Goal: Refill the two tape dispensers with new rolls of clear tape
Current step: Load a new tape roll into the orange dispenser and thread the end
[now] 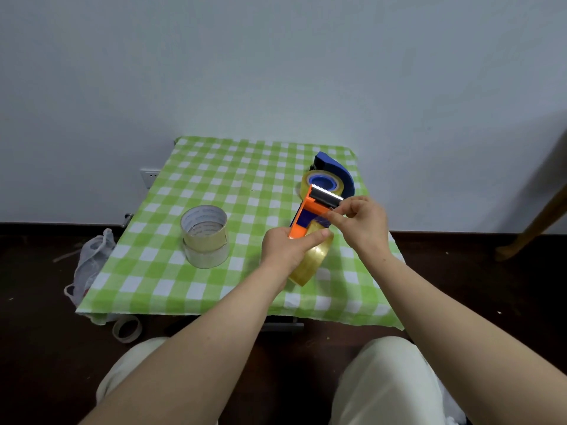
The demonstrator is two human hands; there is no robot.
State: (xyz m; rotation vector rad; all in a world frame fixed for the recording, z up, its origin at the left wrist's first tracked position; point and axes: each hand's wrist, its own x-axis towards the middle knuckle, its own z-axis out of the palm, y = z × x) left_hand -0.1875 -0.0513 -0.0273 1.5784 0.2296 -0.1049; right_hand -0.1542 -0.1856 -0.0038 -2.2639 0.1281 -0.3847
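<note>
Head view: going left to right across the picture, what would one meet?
White plastic bag → empty tape core on the floor → stack of two tape rolls → left hand → right hand → wooden leg. The orange dispenser and blue dispenser overlap the hands, so omitted.

Orange dispenser (306, 216), in my left hand (285, 250): smooth moulded plastic with a slight sheen. Its toothed blade (326, 191): bright metal. Its tape roll (310, 265): clear yellowish film, glossy. Blue dispenser (337, 170): smooth plastic. Two stacked rolls (205, 237): cloudy film on printed paper cores. Desk cover (214, 167): matt checked cloth. Bag (92, 259) on the floor: thin, crumpled whitish plastic.
</note>
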